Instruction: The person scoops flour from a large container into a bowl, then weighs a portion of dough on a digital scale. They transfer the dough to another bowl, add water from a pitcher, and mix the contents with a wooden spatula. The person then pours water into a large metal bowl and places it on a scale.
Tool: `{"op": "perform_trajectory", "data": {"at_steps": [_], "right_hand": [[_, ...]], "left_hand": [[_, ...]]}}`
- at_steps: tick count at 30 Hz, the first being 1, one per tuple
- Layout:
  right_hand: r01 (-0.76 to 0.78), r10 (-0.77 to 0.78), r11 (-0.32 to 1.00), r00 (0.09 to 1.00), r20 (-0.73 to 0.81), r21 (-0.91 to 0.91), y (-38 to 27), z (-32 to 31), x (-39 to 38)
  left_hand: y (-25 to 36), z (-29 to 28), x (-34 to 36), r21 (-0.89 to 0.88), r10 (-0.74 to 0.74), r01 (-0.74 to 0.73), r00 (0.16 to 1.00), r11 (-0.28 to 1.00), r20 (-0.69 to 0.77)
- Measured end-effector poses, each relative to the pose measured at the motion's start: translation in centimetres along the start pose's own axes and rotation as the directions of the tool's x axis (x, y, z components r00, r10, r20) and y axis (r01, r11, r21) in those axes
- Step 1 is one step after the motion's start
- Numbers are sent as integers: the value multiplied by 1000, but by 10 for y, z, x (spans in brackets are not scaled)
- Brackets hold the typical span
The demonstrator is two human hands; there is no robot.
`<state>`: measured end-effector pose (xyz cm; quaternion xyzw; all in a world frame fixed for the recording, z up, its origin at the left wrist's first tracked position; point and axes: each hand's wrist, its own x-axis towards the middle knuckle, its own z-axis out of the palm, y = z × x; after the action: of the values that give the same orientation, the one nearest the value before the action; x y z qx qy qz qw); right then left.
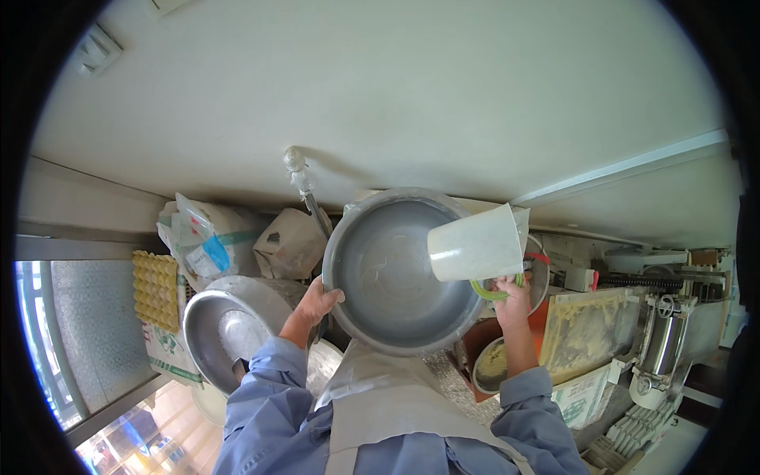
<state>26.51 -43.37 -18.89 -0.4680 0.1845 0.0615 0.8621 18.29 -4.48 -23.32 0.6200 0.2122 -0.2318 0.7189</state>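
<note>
A large round grey basin is in front of my apron, its inside showing with faint pale marks on the bottom. My left hand grips its left rim, thumb over the edge and fingers out of sight outside. My right hand is closed on the green handle of a white plastic jug. Lying across the basin's right rim in view, the jug has its narrower end over the basin and its wider, lipped end toward the right. What is inside the jug is hidden.
Left of the basin sit a large metal pot, stacked yellow egg trays and paper sacks. A plastic-wrapped pipe rises behind. On the right are a bowl of yellowish stuff, a floury board and a metal roller machine.
</note>
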Motion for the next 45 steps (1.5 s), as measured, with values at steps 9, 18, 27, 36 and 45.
{"op": "perform_trajectory", "data": {"at_steps": [9, 18, 27, 36, 45], "right_hand": [[-44, 44, 999, 996, 77, -4, 6, -19, 13], [42, -35, 999, 957, 287, -19, -56, -5, -14], [124, -68, 972, 961, 267, -199, -104, -11, -64], [255, -178, 945, 927, 331, -206, -111, -28, -134], [227, -121, 889, 954, 274, -399, -56, -53, -241]], "left_hand": [[6, -2, 11, -28, -86, 86, 996, 996, 19], [-2, 19, -59, -104, -30, -3, 948, 995, -318], [-136, 112, -197, -153, -68, -14, 854, 988, -515], [-237, 164, -260, -66, -252, 247, 876, 967, -412], [-288, 143, -335, 59, -180, 208, 934, 976, -308]]}}
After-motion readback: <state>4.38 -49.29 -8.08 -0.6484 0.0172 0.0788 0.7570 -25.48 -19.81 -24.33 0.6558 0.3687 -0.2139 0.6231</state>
